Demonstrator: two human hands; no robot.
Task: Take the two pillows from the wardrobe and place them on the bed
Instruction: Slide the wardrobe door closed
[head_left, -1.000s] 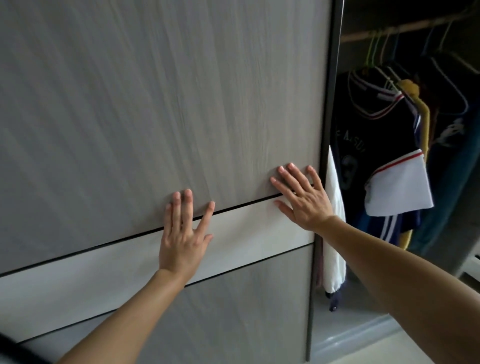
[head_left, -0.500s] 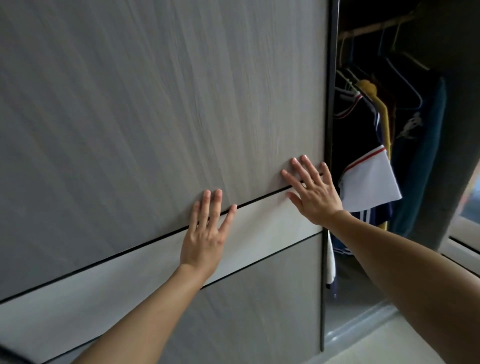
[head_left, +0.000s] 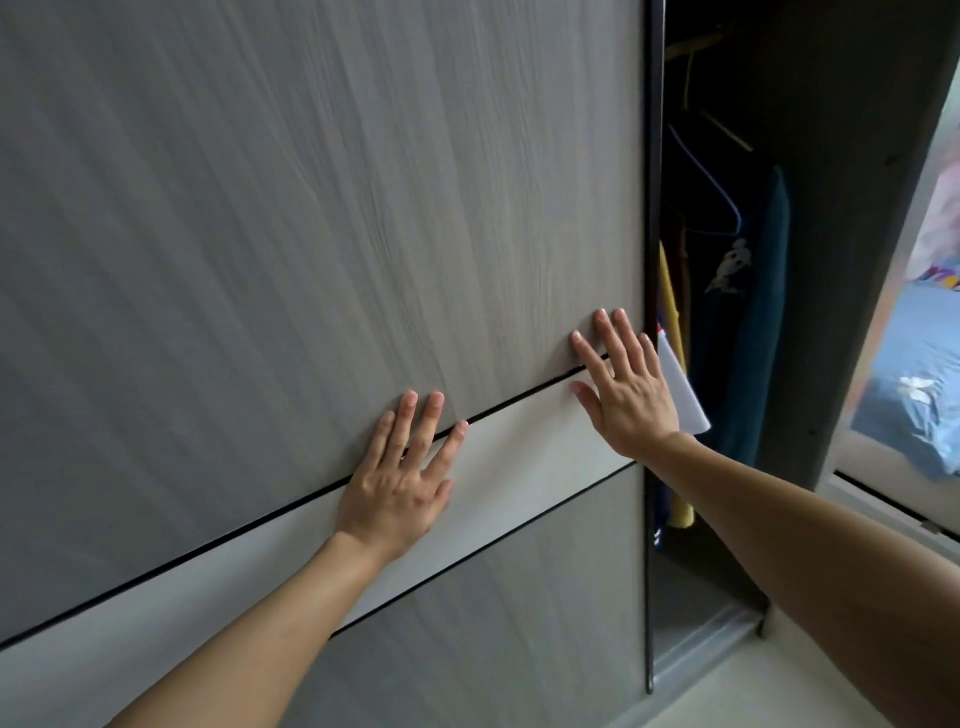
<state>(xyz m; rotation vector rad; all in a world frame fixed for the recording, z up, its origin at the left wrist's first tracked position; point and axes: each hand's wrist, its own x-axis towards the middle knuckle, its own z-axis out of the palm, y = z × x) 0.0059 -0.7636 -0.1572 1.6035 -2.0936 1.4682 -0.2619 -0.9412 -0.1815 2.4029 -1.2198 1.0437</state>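
Note:
A grey wood-grain sliding wardrobe door (head_left: 311, 234) with a white band across it fills most of the view. My left hand (head_left: 397, 483) lies flat on the door over the band, fingers spread. My right hand (head_left: 626, 395) is pressed flat near the door's right edge. Neither hand holds anything. To the right of the door's dark edge, a narrow gap of the wardrobe (head_left: 727, 312) shows. The bed (head_left: 914, 374) with a blue sheet appears at the far right. No pillows are in view.
Clothes hang in the open gap: a teal garment (head_left: 761, 332), a yellow one (head_left: 672, 322), a white piece (head_left: 680, 389) by my right hand. A dark wardrobe side panel (head_left: 841, 260) stands between gap and bed. The floor track (head_left: 701, 644) runs below.
The door has slid to the right with both hands flat on it. The open gap with the clothes has narrowed, and the bed has come into view at the right.

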